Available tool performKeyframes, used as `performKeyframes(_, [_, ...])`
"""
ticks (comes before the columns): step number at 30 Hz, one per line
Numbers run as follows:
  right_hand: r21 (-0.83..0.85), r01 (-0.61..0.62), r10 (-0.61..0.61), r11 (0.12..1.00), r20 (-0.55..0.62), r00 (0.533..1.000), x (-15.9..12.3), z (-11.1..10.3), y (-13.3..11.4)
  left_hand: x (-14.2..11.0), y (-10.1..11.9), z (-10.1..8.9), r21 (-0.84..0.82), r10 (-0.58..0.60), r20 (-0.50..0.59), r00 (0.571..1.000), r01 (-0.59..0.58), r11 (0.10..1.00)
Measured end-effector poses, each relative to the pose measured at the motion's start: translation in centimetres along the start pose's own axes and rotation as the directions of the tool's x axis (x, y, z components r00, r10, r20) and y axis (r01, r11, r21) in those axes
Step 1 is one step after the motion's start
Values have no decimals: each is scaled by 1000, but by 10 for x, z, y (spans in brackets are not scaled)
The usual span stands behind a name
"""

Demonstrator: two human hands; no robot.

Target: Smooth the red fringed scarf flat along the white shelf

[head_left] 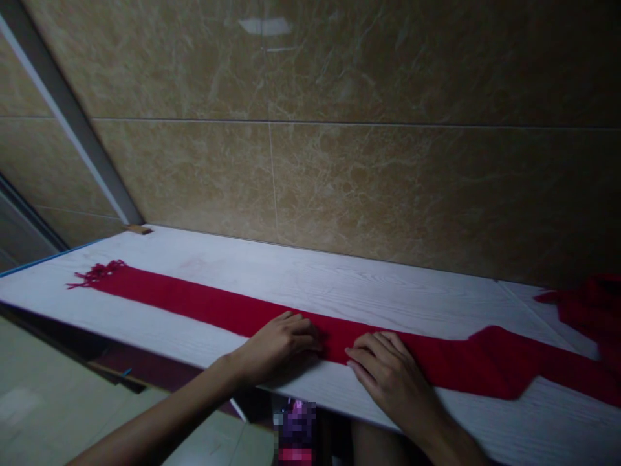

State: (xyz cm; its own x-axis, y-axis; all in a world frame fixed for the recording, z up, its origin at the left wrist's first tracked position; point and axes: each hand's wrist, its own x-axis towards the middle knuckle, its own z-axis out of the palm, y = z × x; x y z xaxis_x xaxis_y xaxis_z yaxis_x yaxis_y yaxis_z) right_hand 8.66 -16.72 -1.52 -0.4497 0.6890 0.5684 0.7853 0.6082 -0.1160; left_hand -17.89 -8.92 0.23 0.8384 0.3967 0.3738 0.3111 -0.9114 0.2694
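Observation:
A long red scarf (194, 299) lies stretched along the white tabletop, its tasselled end (99, 274) spread at the left. Over the scarf's middle, near its front edge, my left hand (284, 343) is closed, with curled fingers pressed to the cloth. My right hand (388, 366) rests just to the right, fingers bent, slightly apart and touching the fabric. The undersides of both hands are hidden. Right of my hands, the scarf twists into a raised fold (504, 362) and runs on toward the right edge of view.
The white table (233, 255) is long and narrow, set against a tan marbled tile wall (363, 181). More bunched red cloth (589, 310) sits at the far right. A small brown block (139, 229) is at the back left corner. Below is a pale tiled floor (43, 388).

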Motion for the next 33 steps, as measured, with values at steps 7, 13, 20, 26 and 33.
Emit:
performKeyframes(7, [21,21,-21,1000,17,1000,-1,0,-2,-5,2,6,15,-66,-59,996,67,998])
performKeyframes(13, [56,13,-11,998,-37,999,2,-2,-4,-9,3,9,80,-30,-99,995,38,996])
performKeyframes(20, [63,-8,9,998,-8,1000,-1,-1,-2,-15,3,11,132,8,-107,994,6,991])
performKeyframes(26, [64,-40,37,997,35,999,0,2,-1,-13,7,11,142,66,-74,995,-55,988])
performKeyframes(33, [42,-39,36,998,55,998,1,-4,-1,-4,11,1,131,87,-6,996,-85,988])
